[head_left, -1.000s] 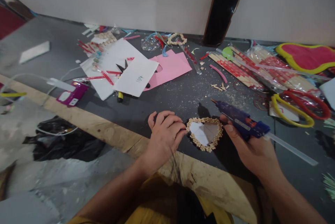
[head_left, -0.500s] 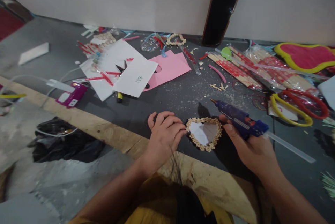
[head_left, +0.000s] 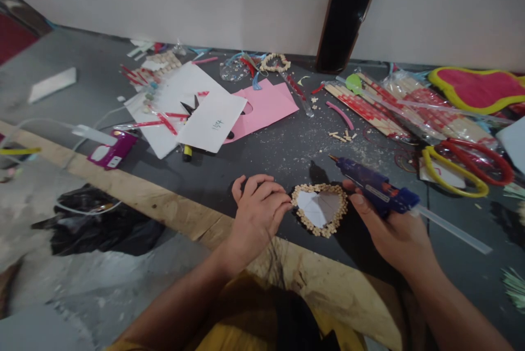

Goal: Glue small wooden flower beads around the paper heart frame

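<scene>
In the head view a small heart-shaped frame (head_left: pixel 328 227), edged with short wooden stick pieces around a white paper middle, lies on the dark table. My left hand (head_left: pixel 259 214) rests at its left edge, fingers apart and slightly bent, a fingertip touching or very near the border. My right hand (head_left: pixel 404 244) is wrapped around a blue hot glue gun (head_left: pixel 363 179) at the heart's right side. The gun's nozzle points to the upper left, above the heart. A clear glue stick (head_left: pixel 455 229) sticks out of its back end. The fingers under the gun are partly hidden.
Yellow-and-red-handled scissors (head_left: pixel 455 181) and bundled sticks (head_left: pixel 369 110) lie to the right. White paper (head_left: pixel 213 124) and pink paper (head_left: pixel 270 102) lie left of centre, near a purple power adapter (head_left: pixel 111 150). A phone (head_left: pixel 346 20) leans on the wall. Crumbs dot the table.
Both hands, the glue gun and the heart keep nearly the same places. The view has shifted only very slightly.
</scene>
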Available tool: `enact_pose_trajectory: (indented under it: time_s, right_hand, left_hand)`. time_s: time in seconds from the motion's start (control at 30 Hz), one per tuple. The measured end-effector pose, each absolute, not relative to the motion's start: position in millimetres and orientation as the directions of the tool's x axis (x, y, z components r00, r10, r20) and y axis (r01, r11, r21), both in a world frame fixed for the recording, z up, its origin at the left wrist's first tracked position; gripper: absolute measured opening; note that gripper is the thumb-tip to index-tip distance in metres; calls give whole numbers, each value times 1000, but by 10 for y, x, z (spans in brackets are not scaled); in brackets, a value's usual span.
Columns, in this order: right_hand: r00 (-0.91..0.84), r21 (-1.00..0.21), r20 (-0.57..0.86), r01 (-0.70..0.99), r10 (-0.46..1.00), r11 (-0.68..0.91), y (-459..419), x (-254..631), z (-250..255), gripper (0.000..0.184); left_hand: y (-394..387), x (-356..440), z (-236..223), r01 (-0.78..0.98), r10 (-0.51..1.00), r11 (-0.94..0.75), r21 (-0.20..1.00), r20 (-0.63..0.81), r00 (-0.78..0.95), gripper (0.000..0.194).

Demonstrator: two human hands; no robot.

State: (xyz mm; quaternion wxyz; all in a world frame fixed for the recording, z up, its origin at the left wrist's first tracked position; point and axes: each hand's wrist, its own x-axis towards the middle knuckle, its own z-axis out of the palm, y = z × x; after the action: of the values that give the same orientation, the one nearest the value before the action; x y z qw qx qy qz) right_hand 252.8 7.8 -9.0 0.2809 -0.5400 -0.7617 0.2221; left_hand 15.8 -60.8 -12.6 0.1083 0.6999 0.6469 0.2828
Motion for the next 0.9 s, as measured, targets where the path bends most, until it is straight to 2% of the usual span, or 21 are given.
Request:
enact_pose_trajectory:
  time_s: [0.43, 0.67, 0.9]
  right_hand:
    - [-242, -673, 138, 688, 960, 271, 73, 2517, -45, 41]
    - [-143, -764, 40, 633, 989, 123, 70, 2537, -41, 45]
    - [-115, -805, 80, 578, 990, 132, 82, 2599, -37, 41]
  left_hand:
    - [-640, 122, -141, 837, 978, -120, 533, 207, 9, 13]
    - [-680, 119, -106, 846, 978, -110, 522, 208, -1, 12]
    - [-683, 148, -98, 865, 970, -116, 489, 241, -7, 13]
